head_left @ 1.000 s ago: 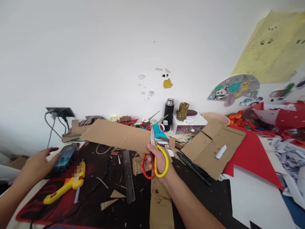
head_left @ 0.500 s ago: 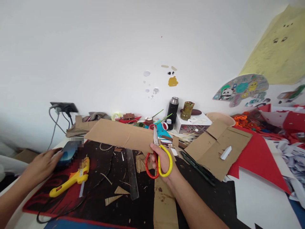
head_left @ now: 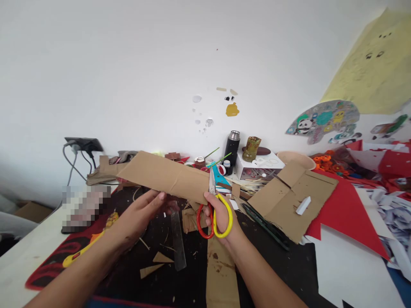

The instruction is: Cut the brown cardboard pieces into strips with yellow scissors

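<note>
My right hand (head_left: 220, 217) grips red-and-yellow-handled scissors (head_left: 213, 209) with blades pointing up, and pinches the right end of a long brown cardboard strip (head_left: 163, 176) held above the table. My left hand (head_left: 141, 214) is just under the strip's lower edge, fingers spread, fingertips near or touching it. A clear ruler (head_left: 178, 241) lies on the dark mat (head_left: 122, 273) below the hands.
A yellow glue gun (head_left: 77, 253) lies at the left, partly behind my left forearm, beside a blurred phone (head_left: 84, 209). Flat cardboard (head_left: 297, 201), red paper (head_left: 348, 214), a black flask (head_left: 232, 147), jars and scraps crowd the back. A cardboard piece (head_left: 221, 273) lies near the front.
My left hand left the phone at the left and moved right and up to the cardboard strip. The right hand with scissors and strip stayed almost still.
</note>
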Available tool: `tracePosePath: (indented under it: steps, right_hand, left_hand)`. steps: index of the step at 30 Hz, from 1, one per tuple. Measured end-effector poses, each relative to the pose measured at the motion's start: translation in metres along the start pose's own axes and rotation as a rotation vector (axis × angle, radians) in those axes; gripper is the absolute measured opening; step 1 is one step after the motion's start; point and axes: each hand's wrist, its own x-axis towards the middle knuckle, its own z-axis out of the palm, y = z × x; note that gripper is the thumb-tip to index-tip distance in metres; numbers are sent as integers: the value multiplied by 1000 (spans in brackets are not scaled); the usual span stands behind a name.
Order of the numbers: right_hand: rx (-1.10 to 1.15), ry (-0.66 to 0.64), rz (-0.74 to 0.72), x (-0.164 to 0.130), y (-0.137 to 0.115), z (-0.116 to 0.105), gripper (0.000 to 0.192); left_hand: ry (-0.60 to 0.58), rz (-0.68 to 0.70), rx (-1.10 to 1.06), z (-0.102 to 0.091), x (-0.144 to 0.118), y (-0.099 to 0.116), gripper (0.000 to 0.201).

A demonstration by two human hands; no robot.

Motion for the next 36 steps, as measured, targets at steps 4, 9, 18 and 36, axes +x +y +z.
tracePosePath:
  steps: [4, 9, 18, 36]
  right_hand:
    - [-109, 1, -90, 0, -2, -1, 53]
    - [-111, -32, -125, -2, -3, 0, 52]
    - [-127, -81, -134, -7, 1, 3, 48]
    - [-161, -99, -162, -6, -1, 2, 52]
  left_hand:
    - [91, 14, -229, 36, 20, -15, 48]
    - [162, 14, -326, 53, 27, -24, 45]
    - [314, 75, -477, 33, 32, -33, 43]
    - [218, 28, -323, 31, 29, -38, 44]
